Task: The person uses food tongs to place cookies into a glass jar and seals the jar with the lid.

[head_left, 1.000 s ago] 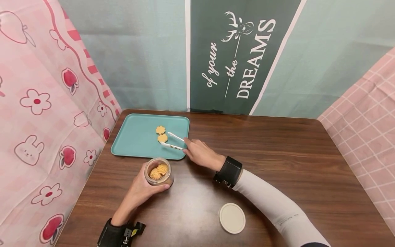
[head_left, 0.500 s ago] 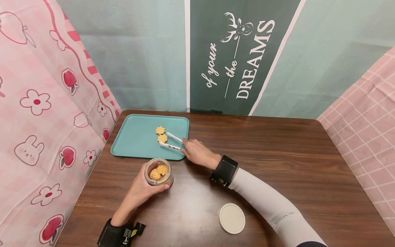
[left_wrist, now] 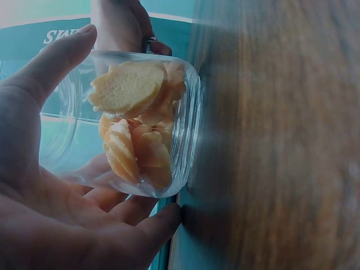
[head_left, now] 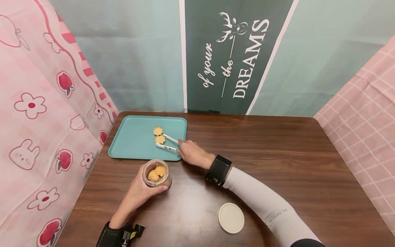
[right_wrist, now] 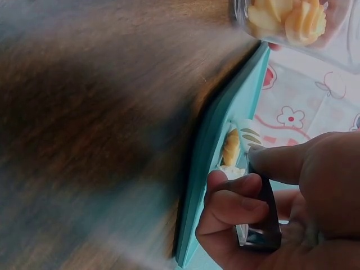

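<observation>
A teal tray (head_left: 132, 144) at the table's back left holds two flower-shaped cookies (head_left: 158, 131). My right hand (head_left: 192, 154) grips white tongs (head_left: 168, 143) whose open arms lie on either side of the nearer cookie (head_left: 160, 139). In the right wrist view my right hand's fingers (right_wrist: 236, 205) curl round the tongs (right_wrist: 244, 140) over the tray's edge (right_wrist: 219, 146), next to a cookie (right_wrist: 230, 147). My left hand (head_left: 139, 195) holds an open glass jar (head_left: 155, 173) with several cookies, just in front of the tray. The left wrist view shows my left hand (left_wrist: 34, 169) wrapped round the jar (left_wrist: 140, 124).
A round white lid (head_left: 231, 218) lies flat on the dark wood table (head_left: 277, 164) near the front edge. Patterned pink cloth (head_left: 46, 120) hangs along the left side, and a printed backdrop (head_left: 228, 61) stands behind the table.
My right hand with the tongs has slid a little to the left, further over the tray beside the nearer cookie. The left hand and jar have stayed put.
</observation>
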`<state>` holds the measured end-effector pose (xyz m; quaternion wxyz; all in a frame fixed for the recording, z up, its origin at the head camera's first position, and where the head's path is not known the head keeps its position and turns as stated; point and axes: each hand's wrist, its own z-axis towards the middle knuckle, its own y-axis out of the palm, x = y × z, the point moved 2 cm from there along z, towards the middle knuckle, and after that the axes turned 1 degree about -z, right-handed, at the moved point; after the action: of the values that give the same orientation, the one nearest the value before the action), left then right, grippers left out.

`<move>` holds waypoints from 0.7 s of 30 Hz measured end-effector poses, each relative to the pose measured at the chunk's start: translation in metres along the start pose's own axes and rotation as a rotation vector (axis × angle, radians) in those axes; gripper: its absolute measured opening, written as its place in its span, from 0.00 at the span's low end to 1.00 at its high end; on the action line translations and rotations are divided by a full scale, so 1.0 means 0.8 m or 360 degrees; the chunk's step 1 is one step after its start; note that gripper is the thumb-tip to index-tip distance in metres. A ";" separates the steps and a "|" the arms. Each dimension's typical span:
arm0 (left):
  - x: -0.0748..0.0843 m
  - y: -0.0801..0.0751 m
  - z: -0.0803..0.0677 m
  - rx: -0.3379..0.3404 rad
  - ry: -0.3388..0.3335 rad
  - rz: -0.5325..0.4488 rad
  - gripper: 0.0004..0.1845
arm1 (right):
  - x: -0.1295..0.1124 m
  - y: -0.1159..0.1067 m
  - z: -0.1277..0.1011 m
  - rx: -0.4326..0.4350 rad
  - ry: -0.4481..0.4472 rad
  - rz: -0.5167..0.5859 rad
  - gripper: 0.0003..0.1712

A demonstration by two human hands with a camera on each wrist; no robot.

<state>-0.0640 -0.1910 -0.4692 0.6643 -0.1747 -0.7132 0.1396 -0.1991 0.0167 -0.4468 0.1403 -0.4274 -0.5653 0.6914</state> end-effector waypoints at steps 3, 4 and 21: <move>0.000 -0.001 0.000 0.0002 0.0007 -0.0004 0.54 | 0.000 0.002 0.002 0.0015 -0.0010 -0.0024 0.20; 0.000 -0.001 0.000 0.0001 0.0008 -0.0003 0.54 | 0.001 0.002 0.003 0.0020 -0.0012 -0.0032 0.19; 0.003 -0.001 -0.001 0.0000 -0.0012 -0.0001 0.54 | 0.000 0.004 -0.002 0.0010 -0.0015 -0.0087 0.21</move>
<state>-0.0637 -0.1911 -0.4669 0.6617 -0.1740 -0.7157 0.1402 -0.1970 0.0169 -0.4499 0.1579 -0.4081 -0.5752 0.6911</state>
